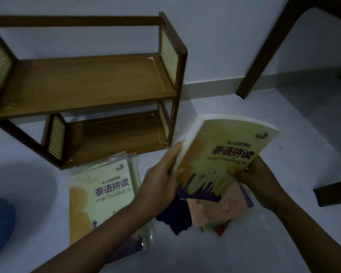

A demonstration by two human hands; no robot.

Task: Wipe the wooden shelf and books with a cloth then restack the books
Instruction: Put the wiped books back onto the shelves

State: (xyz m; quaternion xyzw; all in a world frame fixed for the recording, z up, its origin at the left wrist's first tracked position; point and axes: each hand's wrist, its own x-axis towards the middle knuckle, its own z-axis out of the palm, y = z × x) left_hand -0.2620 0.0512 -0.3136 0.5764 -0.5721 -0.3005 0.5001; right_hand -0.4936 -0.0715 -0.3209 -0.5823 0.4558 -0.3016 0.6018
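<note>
The shelf stood against the wall, both boards bare, so every book was on the floor or in my hands. If I restacked carelessly, the thing most likely to suffer was that light frame — a shove from a heavy book could have rocked it or slid it along the floor.

Next in size, the wrapped book lay flat just in front of the shelf, under my left forearm. Its plastic looked slick, and I judged my arm could drag it aside.

The book I held was tilted, cover up. My left hand gripped its spine edge, fingers curled round it; my right hand pinched the opposite edge with the thumb on the cover. The grip sat low on the book, so the far end could have sagged or the pages fanned open.

Below it lay a small pile of thinner books, askew — easy to knock.

The cloth was a dark bundle beneath my left hand; whether I was holding it too, I couldn't tell.
</note>
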